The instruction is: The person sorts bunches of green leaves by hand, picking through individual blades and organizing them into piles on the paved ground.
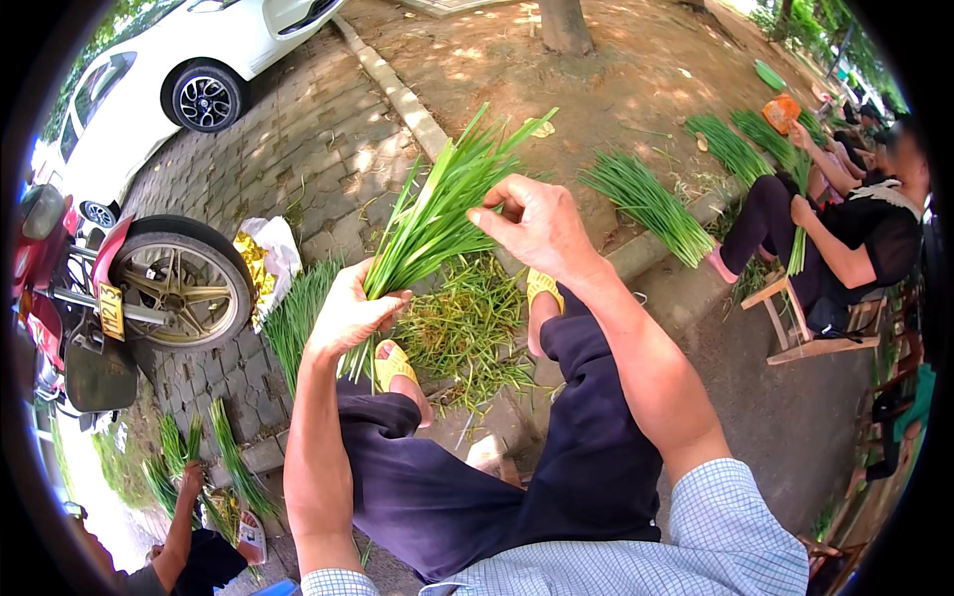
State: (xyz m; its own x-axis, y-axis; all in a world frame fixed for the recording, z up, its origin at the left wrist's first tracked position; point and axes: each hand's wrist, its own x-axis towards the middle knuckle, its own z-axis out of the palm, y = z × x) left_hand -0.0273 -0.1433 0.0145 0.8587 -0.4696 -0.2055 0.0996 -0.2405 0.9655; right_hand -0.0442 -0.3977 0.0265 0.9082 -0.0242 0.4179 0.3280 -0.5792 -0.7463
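Note:
My left hand (354, 309) is closed around a bunch of garlic chives (440, 212), the leaves fanning up and away from me and the stalk ends hanging below the fist. At the bunch's right side is my right hand (540, 223), its thumb and forefinger brought together by the leaves. Whether a leaf is pinched between them is too fine to tell. Beneath the hands, between my yellow slippers, lies a heap of loose green and yellowed leaf trimmings (466, 328). A pile of chives (305, 305) rests on the paving just left of my left hand.
A motorcycle's front wheel (179, 283) stands at left beside a white and gold plastic bag (272, 261). Beyond is a white car (149, 82). A chive bundle (652, 208) lies by the kerb (402, 97). Seated people handle chives at right (842, 223) and lower left (179, 529).

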